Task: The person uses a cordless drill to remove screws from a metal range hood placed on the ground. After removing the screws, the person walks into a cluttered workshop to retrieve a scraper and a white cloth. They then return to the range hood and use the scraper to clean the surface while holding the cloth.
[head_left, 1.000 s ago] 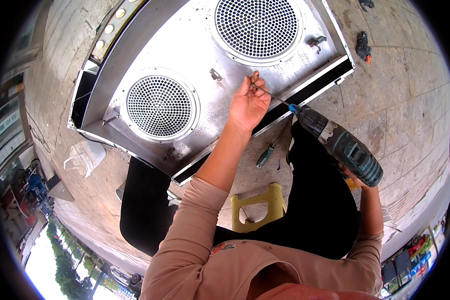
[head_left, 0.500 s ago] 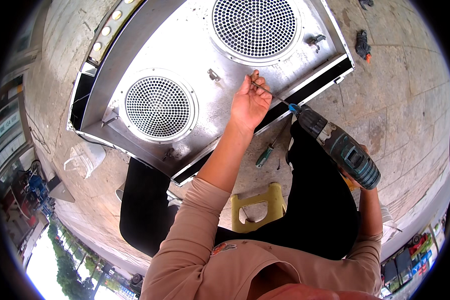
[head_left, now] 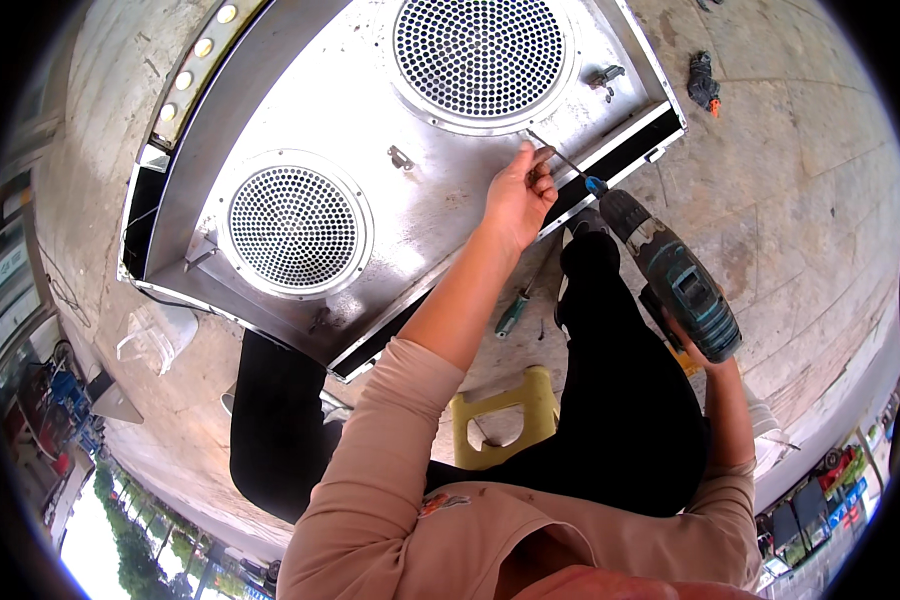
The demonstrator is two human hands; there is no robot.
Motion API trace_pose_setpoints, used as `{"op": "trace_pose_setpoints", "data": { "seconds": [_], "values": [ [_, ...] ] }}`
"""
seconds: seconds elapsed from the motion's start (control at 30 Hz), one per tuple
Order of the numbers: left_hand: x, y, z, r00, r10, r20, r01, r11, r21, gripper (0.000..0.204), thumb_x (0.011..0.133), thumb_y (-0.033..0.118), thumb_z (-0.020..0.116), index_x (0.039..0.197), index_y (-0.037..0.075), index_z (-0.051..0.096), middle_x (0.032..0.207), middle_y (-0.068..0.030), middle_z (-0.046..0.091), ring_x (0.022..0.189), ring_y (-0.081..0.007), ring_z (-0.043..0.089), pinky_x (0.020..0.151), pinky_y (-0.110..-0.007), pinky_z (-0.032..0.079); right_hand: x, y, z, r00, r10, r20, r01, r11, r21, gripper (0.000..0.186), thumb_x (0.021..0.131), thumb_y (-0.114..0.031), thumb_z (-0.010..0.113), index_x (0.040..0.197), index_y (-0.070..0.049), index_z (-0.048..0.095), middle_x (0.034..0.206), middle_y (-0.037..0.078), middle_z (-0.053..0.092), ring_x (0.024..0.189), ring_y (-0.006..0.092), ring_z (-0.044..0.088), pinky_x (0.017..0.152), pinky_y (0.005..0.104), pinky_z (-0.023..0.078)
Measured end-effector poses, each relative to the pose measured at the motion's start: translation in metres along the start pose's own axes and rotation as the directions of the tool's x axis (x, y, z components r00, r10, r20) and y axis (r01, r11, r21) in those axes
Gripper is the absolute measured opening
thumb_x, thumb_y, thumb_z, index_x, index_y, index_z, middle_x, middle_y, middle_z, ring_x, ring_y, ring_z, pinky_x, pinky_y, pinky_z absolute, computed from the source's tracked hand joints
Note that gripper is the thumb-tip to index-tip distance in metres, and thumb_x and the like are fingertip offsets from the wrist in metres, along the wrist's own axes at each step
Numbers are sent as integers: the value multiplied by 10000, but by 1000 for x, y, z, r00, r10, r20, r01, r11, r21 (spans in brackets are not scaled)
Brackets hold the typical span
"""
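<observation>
My right hand grips a dark cordless drill, its handle mostly hidden beneath the body. A long thin bit extends from its blue-tipped chuck to the rim of the larger round perforated grille. Beside the bit's tip, my left hand is closed, thumb and fingers curled together; what they pinch is too small to make out. Both lie over a shiny metal housing, which also has a smaller round grille at left and a small metal bracket between them.
A green-handled screwdriver lies on the paved floor between my legs. Close in front of me stands a yellow plastic stool. A white plastic bag is left of the housing; a dark tool with an orange tip lies at far right.
The drill and my left hand have moved forward over the housing, bringing the bit's tip to the larger grille's rim. The whole view has shifted slightly, the housing appearing farther left.
</observation>
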State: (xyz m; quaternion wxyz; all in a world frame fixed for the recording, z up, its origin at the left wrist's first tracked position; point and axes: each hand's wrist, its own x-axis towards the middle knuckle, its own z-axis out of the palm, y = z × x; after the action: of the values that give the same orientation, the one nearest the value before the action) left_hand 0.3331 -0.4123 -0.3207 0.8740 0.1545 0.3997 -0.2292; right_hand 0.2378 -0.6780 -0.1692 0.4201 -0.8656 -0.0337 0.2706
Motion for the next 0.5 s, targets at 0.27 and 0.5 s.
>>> {"op": "trace_pose_setpoints", "data": {
  "seconds": [0.27, 0.5],
  "values": [
    [10, -2, 15, 990, 142, -9, -118, 853, 508, 267, 891, 138, 674, 1099, -18, 609, 735, 59, 464, 628, -45, 386, 588, -213, 364, 18, 2, 13, 988, -78, -129, 81, 997, 15, 122, 768, -8, 704, 884, -15, 666, 833, 92, 671, 760, 181, 648, 698, 303, 504],
    [17, 1, 12, 985, 173, -17, -139, 844, 518, 248, 869, 108, 674, 1066, -35, 632, 878, -18, 591, 625, -65, 427, 548, -220, 377, 21, 15, 22, 969, -125, -214, 113, 991, -66, 217, 752, -33, 755, 938, -22, 643, 899, 103, 659, 844, 226, 645, 770, 342, 497]
  ]
}}
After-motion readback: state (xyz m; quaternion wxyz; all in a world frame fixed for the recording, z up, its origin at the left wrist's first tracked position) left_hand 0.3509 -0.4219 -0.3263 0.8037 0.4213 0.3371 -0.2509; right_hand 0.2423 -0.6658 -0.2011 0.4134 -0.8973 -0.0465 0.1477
